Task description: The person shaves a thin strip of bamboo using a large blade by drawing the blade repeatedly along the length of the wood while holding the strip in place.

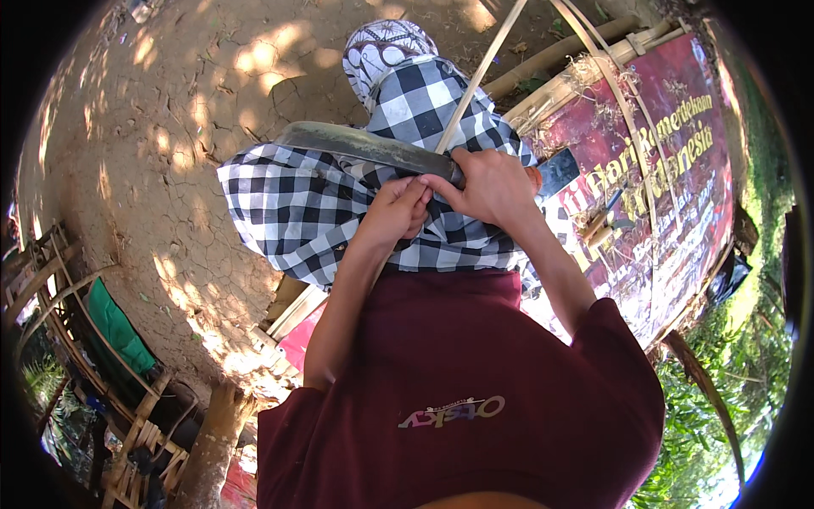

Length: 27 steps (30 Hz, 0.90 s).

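Note:
A long, dark, curved machete blade (360,146) lies crosswise above my lap, its tip toward the left. My right hand (492,185) is closed round the machete's right end, thumb reaching toward my left hand. A brown handle end (534,177) shows past the right fingers; I cannot tell whether it belongs to the machete. My left hand (397,209) is closed in a pinch just below the blade. A pale bamboo strip (481,75) comes down from the top to the blade, in line with the left fingers; its lower end is hidden. Black-and-white checkered cloth (284,199) covers my legs.
A red printed banner (670,110) on the right bears shavings, a small knife (602,222) and a wide dark blade (557,172). Bent bamboo strips (623,97) arch over it. Cracked soil (170,187) spreads left, with a log (216,441) and bamboo frames (80,331).

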Each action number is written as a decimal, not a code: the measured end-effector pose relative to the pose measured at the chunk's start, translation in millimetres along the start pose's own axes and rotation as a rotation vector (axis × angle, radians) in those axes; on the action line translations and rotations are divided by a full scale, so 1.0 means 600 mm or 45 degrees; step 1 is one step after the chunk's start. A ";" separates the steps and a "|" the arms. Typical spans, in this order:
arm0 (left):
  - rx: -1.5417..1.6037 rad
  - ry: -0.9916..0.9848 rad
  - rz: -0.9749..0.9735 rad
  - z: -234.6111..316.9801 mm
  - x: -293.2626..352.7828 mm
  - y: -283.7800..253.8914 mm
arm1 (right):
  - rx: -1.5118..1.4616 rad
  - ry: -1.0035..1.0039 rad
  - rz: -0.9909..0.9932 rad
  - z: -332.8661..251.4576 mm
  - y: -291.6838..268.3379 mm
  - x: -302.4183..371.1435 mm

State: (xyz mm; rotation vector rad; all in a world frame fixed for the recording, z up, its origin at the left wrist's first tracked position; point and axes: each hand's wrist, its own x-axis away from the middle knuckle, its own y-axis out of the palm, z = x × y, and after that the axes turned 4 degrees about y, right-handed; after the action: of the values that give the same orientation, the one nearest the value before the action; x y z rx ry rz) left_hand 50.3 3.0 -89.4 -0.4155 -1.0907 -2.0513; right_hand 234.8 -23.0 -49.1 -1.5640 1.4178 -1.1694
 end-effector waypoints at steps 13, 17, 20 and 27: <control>0.108 -0.088 0.040 -0.035 0.146 -0.035 | -0.154 0.131 0.003 0.019 0.013 -0.019; 0.022 -0.062 0.091 -0.035 0.152 -0.031 | -0.159 0.044 -0.021 0.020 0.013 -0.022; 0.017 -0.016 0.087 -0.018 0.095 -0.009 | -0.167 -0.027 -0.024 0.015 0.009 -0.022; 0.205 0.031 -0.015 0.033 -0.023 -0.001 | -0.177 0.015 -0.005 0.010 0.015 -0.023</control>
State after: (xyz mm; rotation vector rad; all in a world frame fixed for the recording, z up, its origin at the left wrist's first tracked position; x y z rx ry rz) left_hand 57.6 25.9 -86.3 -0.3031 -1.2354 -1.9562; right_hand 237.5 -11.1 -61.5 -1.6578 1.5327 -1.1035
